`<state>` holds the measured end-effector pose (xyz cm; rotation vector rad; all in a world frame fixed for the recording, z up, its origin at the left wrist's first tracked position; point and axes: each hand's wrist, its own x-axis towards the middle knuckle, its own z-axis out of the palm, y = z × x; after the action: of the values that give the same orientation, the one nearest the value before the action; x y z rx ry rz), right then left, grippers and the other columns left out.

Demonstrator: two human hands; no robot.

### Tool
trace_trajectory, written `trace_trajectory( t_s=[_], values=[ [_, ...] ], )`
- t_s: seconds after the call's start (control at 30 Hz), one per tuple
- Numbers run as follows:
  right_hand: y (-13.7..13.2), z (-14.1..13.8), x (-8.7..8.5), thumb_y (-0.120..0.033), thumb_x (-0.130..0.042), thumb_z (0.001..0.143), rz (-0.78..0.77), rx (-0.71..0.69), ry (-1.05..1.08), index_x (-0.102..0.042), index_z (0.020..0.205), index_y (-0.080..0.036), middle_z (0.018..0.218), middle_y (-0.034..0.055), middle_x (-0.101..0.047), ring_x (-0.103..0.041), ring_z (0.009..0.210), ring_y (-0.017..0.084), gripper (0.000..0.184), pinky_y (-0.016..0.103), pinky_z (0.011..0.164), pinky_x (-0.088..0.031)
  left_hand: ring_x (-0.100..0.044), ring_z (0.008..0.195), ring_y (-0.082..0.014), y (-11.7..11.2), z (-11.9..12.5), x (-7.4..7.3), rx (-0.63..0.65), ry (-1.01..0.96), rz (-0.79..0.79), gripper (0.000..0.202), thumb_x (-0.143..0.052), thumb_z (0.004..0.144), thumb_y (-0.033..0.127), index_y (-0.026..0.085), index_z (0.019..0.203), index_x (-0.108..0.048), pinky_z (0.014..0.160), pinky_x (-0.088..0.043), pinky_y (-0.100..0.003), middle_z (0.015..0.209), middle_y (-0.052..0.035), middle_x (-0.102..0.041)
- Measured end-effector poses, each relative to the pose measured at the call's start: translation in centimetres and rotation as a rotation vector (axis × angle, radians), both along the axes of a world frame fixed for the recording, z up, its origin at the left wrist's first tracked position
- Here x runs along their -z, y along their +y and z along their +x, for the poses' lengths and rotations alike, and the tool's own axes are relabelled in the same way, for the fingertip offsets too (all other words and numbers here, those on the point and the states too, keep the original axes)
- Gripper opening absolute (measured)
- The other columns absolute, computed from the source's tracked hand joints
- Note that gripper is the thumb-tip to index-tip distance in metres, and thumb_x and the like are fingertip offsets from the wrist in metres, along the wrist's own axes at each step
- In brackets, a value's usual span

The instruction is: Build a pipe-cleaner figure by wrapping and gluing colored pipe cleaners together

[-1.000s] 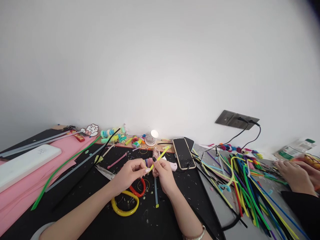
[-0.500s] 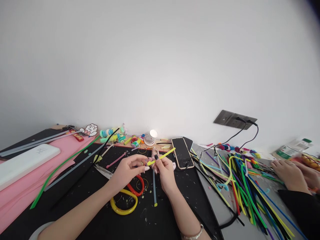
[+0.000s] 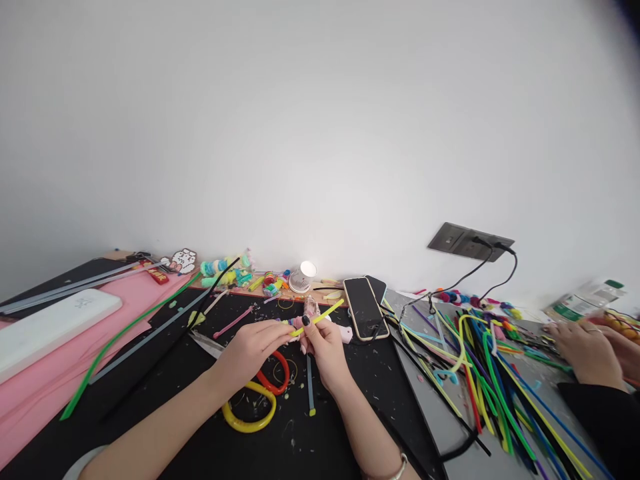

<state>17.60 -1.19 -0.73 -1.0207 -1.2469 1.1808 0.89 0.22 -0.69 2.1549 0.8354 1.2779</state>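
Note:
Both my hands meet above the black mat (image 3: 150,387) at the middle of the table. My right hand (image 3: 325,347) pinches a yellow pipe cleaner (image 3: 320,317) that sticks up and to the right. My left hand (image 3: 253,347) is closed on the near end of the same small pink and yellow twisted piece (image 3: 299,325), fingertips touching the right hand's. Just below the hands lie scissors with yellow and red handles (image 3: 257,397) and a short grey stick (image 3: 310,383).
A big pile of coloured pipe cleaners (image 3: 490,373) covers the grey board on the right, where another person's hands (image 3: 585,347) work. A phone (image 3: 365,307), a small lit candle cup (image 3: 301,277), finished twisted pieces (image 3: 225,270), a white case (image 3: 50,327) and pink sheet (image 3: 30,400) lie around.
My hands have stayed together with small finger shifts; the yellow pipe cleaner tilted a little and the hands dropped slightly from half a second ago. The other person's hands shifted slightly.

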Motion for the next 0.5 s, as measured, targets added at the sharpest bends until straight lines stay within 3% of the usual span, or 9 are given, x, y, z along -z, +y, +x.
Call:
trace_trajectory(
  t_s=[0.3,0.4,0.5],
  values=[
    [0.0,0.2,-0.2,-0.05,-0.057,0.082,0.029,-0.03,0.0,-0.051,0.058,-0.017,0.048,-0.0051,-0.041,-0.03,0.045,0.007,0.042,0.023,0.047,-0.023,-0.067,0.085,-0.0207,-0.2,0.1,-0.4,0.025,0.026,-0.076,0.017,-0.058,0.084,0.027,0.025,0.093,-0.073,0.081,-0.051,-0.029,0.089,-0.0049,-0.074],
    [0.0,0.3,-0.3,-0.052,-0.058,0.081,0.038,-0.043,-0.001,-0.052,0.06,-0.017,0.048,-0.006,-0.038,-0.028,0.045,0.007,0.041,0.023,0.046,-0.022,-0.063,0.064,-0.016,-0.5,0.4,-1.0,0.04,0.033,-0.241,0.017,-0.056,0.085,0.031,0.023,0.089,-0.07,0.063,-0.048,-0.025,0.077,-0.0026,-0.07],
    [0.0,0.2,-0.4,-0.051,-0.058,0.082,0.048,-0.073,-0.023,-0.051,0.06,-0.017,0.05,-0.0061,-0.035,-0.027,0.046,0.007,0.041,0.023,0.045,-0.021,-0.048,0.046,-0.0106,-0.7,0.8,-1.4,0.053,0.044,-0.355,0.027,-0.048,0.088,0.035,0.02,0.071,-0.063,0.05,-0.038,-0.023,0.059,0.0028,-0.057]
  ],
)
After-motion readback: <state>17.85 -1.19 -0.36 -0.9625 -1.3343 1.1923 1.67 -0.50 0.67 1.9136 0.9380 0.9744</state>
